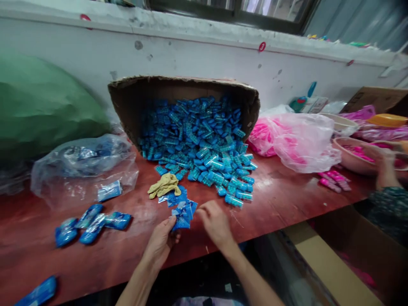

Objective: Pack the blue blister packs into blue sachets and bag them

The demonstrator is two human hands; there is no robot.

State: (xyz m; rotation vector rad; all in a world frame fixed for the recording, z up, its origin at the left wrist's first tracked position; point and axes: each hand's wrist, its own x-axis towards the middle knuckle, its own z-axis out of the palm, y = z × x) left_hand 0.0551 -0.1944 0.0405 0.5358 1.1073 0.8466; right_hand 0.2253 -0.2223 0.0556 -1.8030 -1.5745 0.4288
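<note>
My left hand (162, 239) is closed on several flat blue printed packets (182, 222), held fanned out over the front of the red table. Just right of them is my right hand (215, 222), its fingers curled together close to the packets' edge; whether anything is between the fingertips I cannot make out. More flat blue packets (178, 196) lie behind, partly under a crumpled yellowish glove (165, 185). Beyond these, a large heap of small clear-and-blue packages (194, 131) spills out of a cardboard box (123, 106) lying on its side.
Filled blue pouches (92, 223) and a clear plastic bag (83, 165) lie on the red table (143, 270) at left, beside a big green sack (41, 106). Rightward are a pink-filled bag (296, 138), a pink bowl (353, 159) and another person's hand (385, 165).
</note>
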